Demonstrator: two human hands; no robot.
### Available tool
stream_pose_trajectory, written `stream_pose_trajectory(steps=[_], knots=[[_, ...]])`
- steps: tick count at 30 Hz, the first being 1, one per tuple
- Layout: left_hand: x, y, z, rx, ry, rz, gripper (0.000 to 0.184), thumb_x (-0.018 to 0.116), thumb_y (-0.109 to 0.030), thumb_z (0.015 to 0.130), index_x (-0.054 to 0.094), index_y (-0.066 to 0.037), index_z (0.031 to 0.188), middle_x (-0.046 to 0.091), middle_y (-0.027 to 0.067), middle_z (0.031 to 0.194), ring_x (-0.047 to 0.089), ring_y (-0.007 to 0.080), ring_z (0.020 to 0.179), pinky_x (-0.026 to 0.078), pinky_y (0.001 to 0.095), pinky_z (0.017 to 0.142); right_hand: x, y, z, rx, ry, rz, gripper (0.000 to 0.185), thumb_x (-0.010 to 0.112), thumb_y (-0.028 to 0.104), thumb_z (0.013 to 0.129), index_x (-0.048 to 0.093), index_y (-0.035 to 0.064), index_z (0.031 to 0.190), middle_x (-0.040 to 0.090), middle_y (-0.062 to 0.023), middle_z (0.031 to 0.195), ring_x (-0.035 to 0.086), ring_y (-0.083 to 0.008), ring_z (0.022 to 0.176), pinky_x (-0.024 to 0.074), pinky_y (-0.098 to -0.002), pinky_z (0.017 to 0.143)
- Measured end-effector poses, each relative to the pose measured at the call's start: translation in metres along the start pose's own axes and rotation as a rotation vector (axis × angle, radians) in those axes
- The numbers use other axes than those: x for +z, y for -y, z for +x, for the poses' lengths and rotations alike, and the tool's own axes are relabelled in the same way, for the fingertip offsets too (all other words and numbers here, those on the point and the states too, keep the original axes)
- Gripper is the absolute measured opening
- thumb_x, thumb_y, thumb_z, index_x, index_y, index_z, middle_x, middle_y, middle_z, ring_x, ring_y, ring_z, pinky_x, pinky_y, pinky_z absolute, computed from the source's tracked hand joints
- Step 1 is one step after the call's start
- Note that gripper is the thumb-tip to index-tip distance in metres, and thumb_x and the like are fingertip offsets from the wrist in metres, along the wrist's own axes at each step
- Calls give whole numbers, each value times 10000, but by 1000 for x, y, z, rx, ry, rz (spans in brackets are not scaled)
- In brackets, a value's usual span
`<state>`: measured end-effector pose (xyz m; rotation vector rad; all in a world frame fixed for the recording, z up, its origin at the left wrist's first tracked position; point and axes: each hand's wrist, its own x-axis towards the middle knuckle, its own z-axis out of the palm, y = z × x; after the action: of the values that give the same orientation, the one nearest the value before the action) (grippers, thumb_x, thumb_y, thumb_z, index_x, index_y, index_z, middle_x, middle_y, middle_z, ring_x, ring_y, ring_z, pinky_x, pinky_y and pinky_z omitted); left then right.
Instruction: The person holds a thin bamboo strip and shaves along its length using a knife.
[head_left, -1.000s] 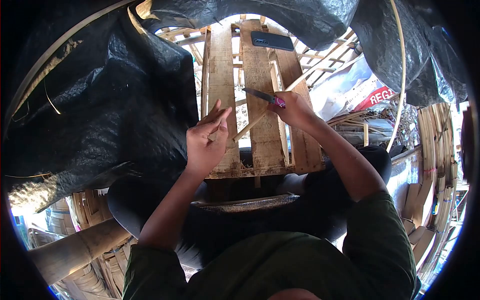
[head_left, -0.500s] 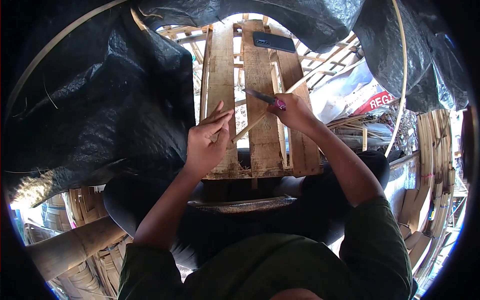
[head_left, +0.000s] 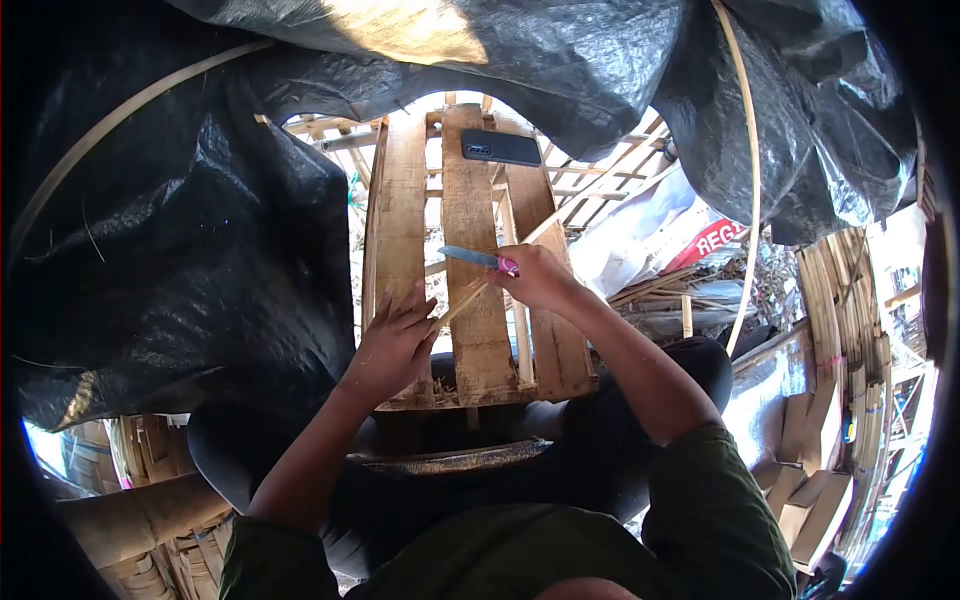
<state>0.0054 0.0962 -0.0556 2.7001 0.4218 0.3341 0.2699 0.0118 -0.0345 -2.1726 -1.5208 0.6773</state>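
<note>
My right hand (head_left: 536, 276) is closed around the pink handle of a knife (head_left: 468, 257), whose blade points left over the wooden slats. A thin pale strip (head_left: 465, 302) runs diagonally under my right hand, from the upper right down to my left hand (head_left: 396, 345). The fingers of my left hand are partly spread, and its thumb side is by the strip's lower end; whether it pinches the strip cannot be made out. Both hands are above the slatted wooden bench (head_left: 480, 345).
A dark phone (head_left: 502, 147) lies at the far end of the slats. Black plastic sheeting (head_left: 200, 270) hangs at the left and top. A white and red sack (head_left: 690, 235) and bundled bamboo strips (head_left: 845, 340) are at the right. A bamboo pole (head_left: 150, 515) lies lower left.
The view has shifted, so the bench and phone appear lower and further left. My left hand has turned, with its fingers now spread over the slats. My right hand still holds the knife.
</note>
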Motion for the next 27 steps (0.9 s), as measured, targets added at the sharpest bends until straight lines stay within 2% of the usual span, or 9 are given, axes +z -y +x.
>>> stream_pose_trajectory(steps=[5, 9, 12, 15, 17, 18, 22, 25, 27], knots=[[8, -5, 8, -57, -12, -12, 208, 603, -155, 963, 672, -17, 1101, 637, 98, 1279, 396, 261, 1426, 232, 542, 1204, 3, -12, 4, -26, -14, 41, 305, 731, 332, 891, 679, 35, 935, 684, -194, 830, 688, -348, 816, 508, -446, 715], [8, -7, 22, -54, -20, 7, 230, 581, -158, 974, 668, -10, 1126, 649, 106, 1250, 410, 270, 1414, 245, 543, 1199, 6, -14, 4, -8, -7, 9, 383, 718, 402, 892, 652, 25, 894, 677, -216, 820, 672, -408, 824, 509, -496, 736], [19, 2, 32, 14, -67, -17, 237, 584, -152, 969, 666, 9, 1123, 648, 142, 1236, 426, 287, 1399, 287, 514, 1186, 4, -24, 8, -20, -46, 14, 395, 719, 405, 890, 642, 20, 940, 686, -215, 861, 671, -416, 836, 509, -500, 737], [28, 0, 36, 20, -102, -113, 244, 593, -143, 957, 657, 36, 1110, 652, 170, 1210, 451, 301, 1376, 310, 484, 1177, -1, -29, 6, -155, -207, 86, 371, 656, 358, 944, 612, -6, 1000, 687, -225, 880, 680, -396, 830, 514, -482, 722], [28, -2, 39, 7, -104, -158, 252, 580, -116, 948, 638, 45, 1134, 644, 163, 1225, 459, 308, 1367, 300, 475, 1184, -26, -15, 3, 127, -212, 161, 328, 529, 284, 1009, 587, -34, 1061, 680, -246, 891, 693, -365, 849, 517, -456, 722], [27, -3, 39, 3, -99, -163, 252, 580, -116, 948, 638, 45, 1134, 644, 163, 1225, 459, 308, 1367, 300, 475, 1184, -39, -13, 4, 217, -160, 148, 326, 415, 225, 1035, 580, -52, 1082, 669, -263, 865, 698, -342, 853, 516, -445, 708], [30, -1, 39, 98, -47, -147, 273, 546, -89, 949, 613, 54, 1172, 614, 188, 1272, 459, 319, 1361, 264, 465, 1203, -36, -70, 19, 28, -374, 99, 346, 438, 243, 1030, 650, -29, 1055, 694, -260, 911, 693, -367, 844, 515, -451, 735], [29, 7, 42, 119, -38, -171, 294, 527, -86, 961, 593, 53, 1211, 596, 213, 1304, 464, 337, 1354, 246, 465, 1213, -44, -81, 23, 184, -219, 109, 389, 464, 309, 1021, 685, -9, 1062, 702, -261, 966, 687, -414, 899, 515, -463, 790], [30, 8, 42, 93, -13, -229, 304, 516, -85, 972, 580, 49, 1238, 589, 228, 1321, 472, 350, 1346, 239, 464, 1219, -34, -91, 32, 340, -203, -45, 434, 482, 380, 1015, 683, -5, 1017, 697, -221, 844, 688, -342, 820, 521, -436, 739]])
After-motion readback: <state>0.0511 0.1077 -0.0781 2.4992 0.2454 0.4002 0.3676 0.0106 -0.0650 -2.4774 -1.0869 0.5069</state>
